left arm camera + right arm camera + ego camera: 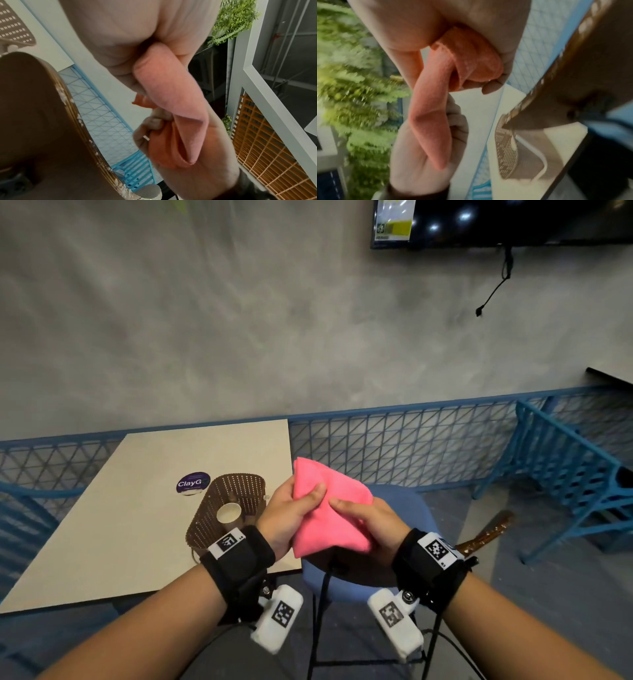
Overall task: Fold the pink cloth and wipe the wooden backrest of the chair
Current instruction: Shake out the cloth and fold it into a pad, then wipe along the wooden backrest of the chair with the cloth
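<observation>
The pink cloth (329, 508) is folded into a small pad and held at chest height between both hands. My left hand (308, 494) pinches its left edge, thumb on top. On the other edge my right hand (346, 508) pinches it the same way. In the left wrist view the cloth (171, 94) shows doubled layers, and in the right wrist view the cloth (433, 108) hangs as a folded strip. The chair's wooden backrest (486, 534) lies just below and right of my hands, mostly hidden by them. It shows as a brown curved board (34, 108) with white specks along its edge.
A beige table (137, 525) at the left carries a brown perforated holder (229, 505) with a paper cup and a purple sticker (192, 483). The chair's blue seat (404, 508) is under my hands. A blue mesh railing (411, 446) runs behind, with another blue chair (565, 474) at right.
</observation>
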